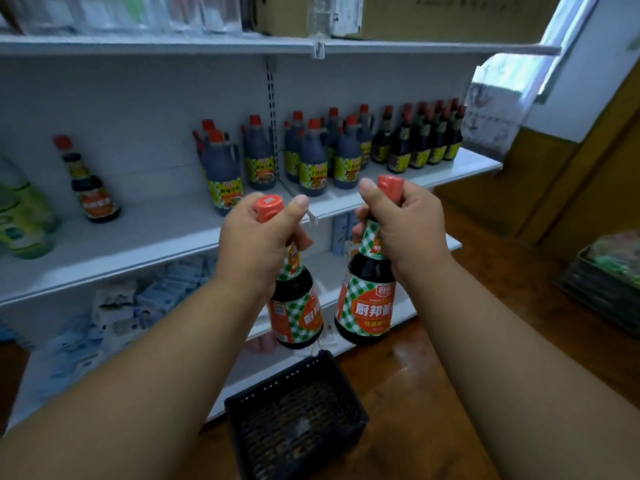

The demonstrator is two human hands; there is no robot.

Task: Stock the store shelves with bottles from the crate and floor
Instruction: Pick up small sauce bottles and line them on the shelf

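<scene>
the left hand (pixel 254 242) grips the neck of a dark sauce bottle (pixel 296 306) just under its orange cap, and the right hand (pixel 403 226) grips the neck of a second bottle (pixel 367 299) the same way; both bottles hang upright side by side, near each other but apart, in front of the white middle shelf (pixel 138 237). on that shelf a lone matching bottle (pixel 91 183) stands at the left, with a cluster of handled jugs (pixel 311 157) and slimmer bottles (pixel 419 138) farther right. a black crate (pixel 296 417) sits on the wooden floor (pixel 433 393) below the hands.
</scene>
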